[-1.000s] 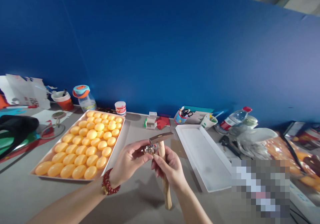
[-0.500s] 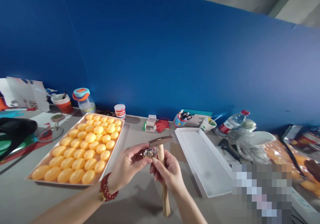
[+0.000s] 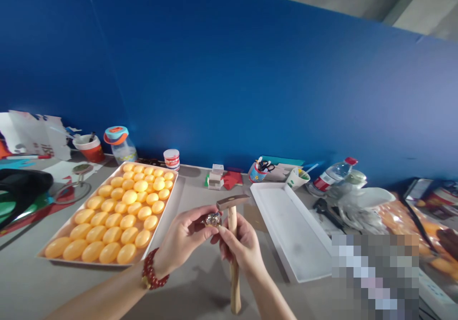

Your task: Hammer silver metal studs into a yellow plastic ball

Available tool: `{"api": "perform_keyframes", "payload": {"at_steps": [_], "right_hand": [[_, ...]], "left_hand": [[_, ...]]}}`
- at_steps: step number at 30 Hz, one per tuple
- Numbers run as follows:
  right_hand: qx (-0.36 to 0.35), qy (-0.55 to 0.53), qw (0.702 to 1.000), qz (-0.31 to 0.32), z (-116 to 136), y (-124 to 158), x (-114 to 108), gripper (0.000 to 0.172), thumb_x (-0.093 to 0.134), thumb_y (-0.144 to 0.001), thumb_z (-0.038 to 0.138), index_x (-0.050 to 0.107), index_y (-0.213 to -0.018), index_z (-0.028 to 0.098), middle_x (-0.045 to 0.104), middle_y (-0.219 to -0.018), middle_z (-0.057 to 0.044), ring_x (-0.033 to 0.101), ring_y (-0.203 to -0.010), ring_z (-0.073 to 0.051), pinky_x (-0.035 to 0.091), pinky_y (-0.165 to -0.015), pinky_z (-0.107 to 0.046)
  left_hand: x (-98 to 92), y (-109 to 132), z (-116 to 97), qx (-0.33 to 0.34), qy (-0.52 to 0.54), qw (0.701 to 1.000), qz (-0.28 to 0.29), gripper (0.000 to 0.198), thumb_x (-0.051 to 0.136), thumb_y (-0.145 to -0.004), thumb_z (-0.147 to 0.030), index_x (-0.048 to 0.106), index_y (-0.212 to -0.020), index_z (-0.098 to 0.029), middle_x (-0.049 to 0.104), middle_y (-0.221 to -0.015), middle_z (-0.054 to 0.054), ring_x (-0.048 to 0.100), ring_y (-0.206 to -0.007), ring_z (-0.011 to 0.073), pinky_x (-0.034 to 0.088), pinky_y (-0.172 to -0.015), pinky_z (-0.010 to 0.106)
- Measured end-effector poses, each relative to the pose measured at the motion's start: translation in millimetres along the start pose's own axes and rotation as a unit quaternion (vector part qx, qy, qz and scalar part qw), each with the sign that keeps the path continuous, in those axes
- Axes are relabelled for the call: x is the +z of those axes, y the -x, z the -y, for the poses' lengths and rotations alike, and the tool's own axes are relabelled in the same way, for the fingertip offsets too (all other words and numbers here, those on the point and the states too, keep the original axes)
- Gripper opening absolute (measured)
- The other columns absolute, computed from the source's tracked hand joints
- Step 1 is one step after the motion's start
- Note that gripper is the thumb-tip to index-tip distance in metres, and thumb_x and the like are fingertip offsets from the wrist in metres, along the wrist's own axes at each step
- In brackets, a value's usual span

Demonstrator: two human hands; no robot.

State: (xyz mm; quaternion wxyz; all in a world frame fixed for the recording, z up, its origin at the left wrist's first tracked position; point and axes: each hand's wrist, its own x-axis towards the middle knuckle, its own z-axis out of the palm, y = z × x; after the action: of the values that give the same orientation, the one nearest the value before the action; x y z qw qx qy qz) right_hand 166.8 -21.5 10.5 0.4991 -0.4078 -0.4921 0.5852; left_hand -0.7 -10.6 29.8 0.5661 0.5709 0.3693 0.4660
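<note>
My left hand (image 3: 189, 229) pinches a small shiny, silvery-gold round object (image 3: 213, 219) between thumb and fingers; its exact kind is too small to make out. A hammer (image 3: 234, 282) with a wooden handle is gripped by my right hand (image 3: 241, 243). Its handle points down and its head lies level just above and right of the shiny object. My right thumb tip is close to the object, and whether it touches I cannot tell. A red bead bracelet (image 3: 154, 268) circles my left wrist.
To the left lies a shallow box of orange balls (image 3: 113, 233). A white tray (image 3: 296, 243) sits on the right. Along the blue wall stand a lidded jug (image 3: 121, 146), a small tub (image 3: 171, 159), a scissors cup (image 3: 258, 171) and a plastic bottle (image 3: 331, 177).
The hammer has shifted slightly right and stands a little more upright in my right hand. My left hand keeps its pinch on the shiny object, nearly unmoved.
</note>
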Motion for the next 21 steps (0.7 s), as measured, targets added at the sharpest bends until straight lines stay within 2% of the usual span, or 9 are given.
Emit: {"api": "perform_keyframes", "payload": {"at_steps": [4,9,21], "right_hand": [[0.004,0.001,1.000,-0.014,1.9,1.2,0.4,0.035,0.069,-0.082,0.045,0.047,-0.082,0.019,0.068,-0.061,-0.002,0.047,-0.033,-0.006,0.033,-0.033,-0.014],[0.006,0.013,1.000,-0.007,1.3,1.8,-0.6,0.035,0.069,-0.081,0.046,0.048,-0.080,0.019,0.070,-0.062,-0.003,0.048,-0.033,-0.006,0.034,-0.032,-0.015],[0.006,0.021,1.000,-0.011,6.6,3.4,2.4,0.038,0.069,-0.080,0.049,0.047,-0.081,0.019,0.069,-0.061,-0.002,0.047,-0.034,-0.005,0.034,-0.033,-0.014]], "left_hand": [[0.4,0.6,0.1,0.007,0.004,1.000,0.006,0.040,0.067,-0.082,-0.032,0.062,-0.119,-0.016,0.071,-0.102,0.009,0.064,-0.068,0.0138,0.058,-0.068,0.027],[-0.9,1.6,1.0,0.008,-0.006,1.000,-0.003,0.041,0.068,-0.081,-0.033,0.064,-0.118,-0.015,0.071,-0.092,0.008,0.064,-0.067,0.0152,0.057,-0.066,0.028],[-1.3,0.9,3.4,-0.003,0.006,1.000,0.001,0.040,0.069,-0.082,-0.030,0.063,-0.118,-0.016,0.070,-0.094,0.006,0.062,-0.066,0.0128,0.056,-0.067,0.026]]}}
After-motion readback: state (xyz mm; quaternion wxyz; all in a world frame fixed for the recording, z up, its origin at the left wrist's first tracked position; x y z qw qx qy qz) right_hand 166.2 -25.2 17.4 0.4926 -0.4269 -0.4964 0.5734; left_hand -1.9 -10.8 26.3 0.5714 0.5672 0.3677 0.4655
